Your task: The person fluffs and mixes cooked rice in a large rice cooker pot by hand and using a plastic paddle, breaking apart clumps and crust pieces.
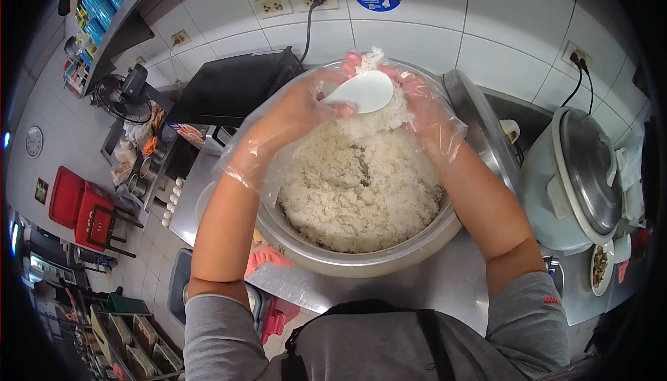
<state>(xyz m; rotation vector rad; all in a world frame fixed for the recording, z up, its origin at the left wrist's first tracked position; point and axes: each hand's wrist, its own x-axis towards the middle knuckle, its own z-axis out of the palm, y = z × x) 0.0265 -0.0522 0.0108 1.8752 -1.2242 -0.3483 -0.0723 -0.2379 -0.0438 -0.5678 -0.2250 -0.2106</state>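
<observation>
A wide metal pot [347, 264] full of white cooked rice [361, 204] stands on the steel counter. My left hand [306, 103], in a clear plastic glove, grips a white paddle [368, 93] over the far part of the pot. Gloved in the same clear plastic, my right hand [419, 99] has its fingers curved round a clump of rice [389, 113] just right of the paddle. Some rice sticks up between the fingertips of both hands. The paddle's bowl lies against the clump.
A metal lid [479, 120] leans right of the pot. Further right are a large cooker [570, 179] and a plate of food [599, 268]. A black appliance [233, 87] stands behind on the left, with eggs [171, 204] near the counter's left edge. A fan [125, 96] is beyond.
</observation>
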